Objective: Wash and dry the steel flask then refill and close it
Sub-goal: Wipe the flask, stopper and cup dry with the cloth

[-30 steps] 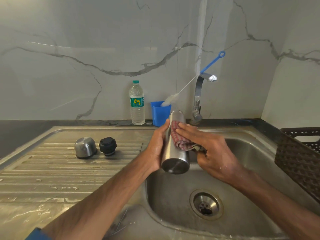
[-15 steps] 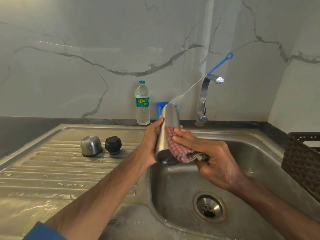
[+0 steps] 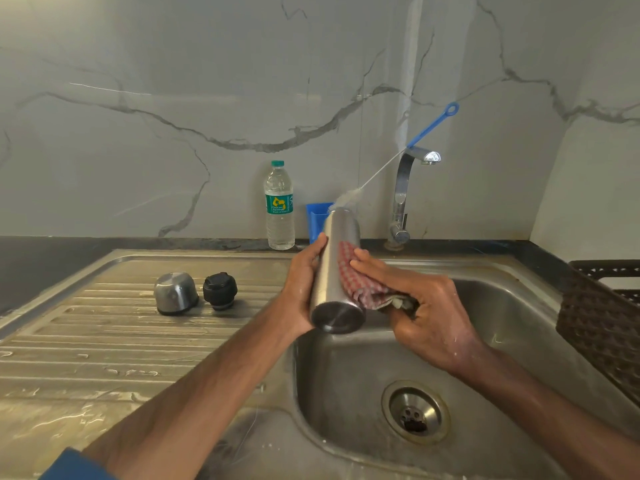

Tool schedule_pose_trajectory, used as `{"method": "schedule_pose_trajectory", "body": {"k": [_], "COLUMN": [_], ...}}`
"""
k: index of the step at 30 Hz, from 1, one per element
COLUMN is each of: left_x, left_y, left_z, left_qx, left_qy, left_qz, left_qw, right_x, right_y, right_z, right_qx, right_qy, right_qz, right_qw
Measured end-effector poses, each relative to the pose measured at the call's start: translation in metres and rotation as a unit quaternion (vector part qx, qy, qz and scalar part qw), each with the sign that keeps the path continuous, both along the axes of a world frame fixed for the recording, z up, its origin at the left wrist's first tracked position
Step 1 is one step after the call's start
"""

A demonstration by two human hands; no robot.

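The steel flask (image 3: 334, 268) is held above the sink's left edge, its base tilted toward me and its mouth pointing away. My left hand (image 3: 303, 284) grips its left side. My right hand (image 3: 420, 303) holds a red-checked cloth (image 3: 360, 282) and presses it against the flask's right side with straight fingers. The steel cup lid (image 3: 175, 292) and the black stopper (image 3: 220, 291) stand side by side on the draining board. A plastic water bottle (image 3: 279, 206) stands at the back wall.
The sink basin (image 3: 519, 323) with its drain (image 3: 414, 412) lies below my hands. The tap (image 3: 403, 192) rises behind. A blue cup (image 3: 317, 220) holds a long bottle brush (image 3: 431, 124). A dark woven basket (image 3: 602, 320) sits at the right. The draining board (image 3: 86, 358) is wet.
The cloth has slid along the flask's side, down toward its base and back up toward the middle. My left hand has kept its grip while the flask shifted slightly.
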State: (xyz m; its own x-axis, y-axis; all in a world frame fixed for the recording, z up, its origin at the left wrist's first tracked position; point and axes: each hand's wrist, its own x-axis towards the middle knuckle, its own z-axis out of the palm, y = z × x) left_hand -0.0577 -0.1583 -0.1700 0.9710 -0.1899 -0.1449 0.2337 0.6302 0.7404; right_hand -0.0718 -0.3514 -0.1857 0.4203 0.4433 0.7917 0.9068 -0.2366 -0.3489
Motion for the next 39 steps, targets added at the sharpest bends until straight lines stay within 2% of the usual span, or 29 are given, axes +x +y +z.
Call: {"method": "schedule_pose_trajectory", "body": {"k": [2,4,7,10,15,17,21,24,29,35,39], "left_x": [-0.001,-0.002,-0.007,-0.007,-0.011,-0.014,-0.014,-0.014,-0.018,-0.014,-0.012], "left_y": [-0.009,-0.015,-0.013,-0.007,-0.017,-0.019,-0.02,-0.018,-0.026,-0.021,-0.022], "left_z": [-0.002,-0.004,-0.003,-0.003,-0.004,-0.005,-0.004,-0.004,-0.009,-0.009,-0.009], "left_qx": [0.052,0.076,0.076,0.095,0.137,0.152,0.129,0.149,0.193,0.186,0.206], "left_qy": [-0.021,-0.036,-0.057,-0.054,-0.055,-0.062,-0.085,-0.104,-0.079,-0.078,-0.066], "left_qz": [-0.005,-0.022,-0.063,-0.06,-0.052,-0.055,-0.062,-0.073,-0.117,-0.1,-0.108], "left_qw": [0.998,0.996,0.993,0.992,0.988,0.985,0.986,0.981,0.971,0.974,0.97], "right_x": [0.007,0.008,0.003,0.006,0.019,0.018,0.008,0.017,0.025,0.024,0.032], "right_y": [-0.004,-0.006,-0.006,-0.007,-0.019,-0.02,-0.014,-0.016,-0.03,-0.028,-0.037], "right_z": [-0.001,0.0,0.001,0.0,0.002,0.001,0.006,0.008,0.006,0.005,0.012], "right_qx": [0.017,0.03,0.006,-0.029,0.041,0.043,-0.002,-0.001,0.048,0.011,0.042], "right_qy": [0.037,0.033,-0.006,-0.029,0.032,0.028,-0.018,-0.022,0.004,-0.026,-0.006], "right_qz": [-0.053,-0.08,-0.021,0.01,-0.117,-0.142,-0.057,-0.077,-0.178,-0.12,-0.161], "right_qw": [0.998,0.996,1.0,0.999,0.992,0.989,0.998,0.997,0.983,0.992,0.986]}}
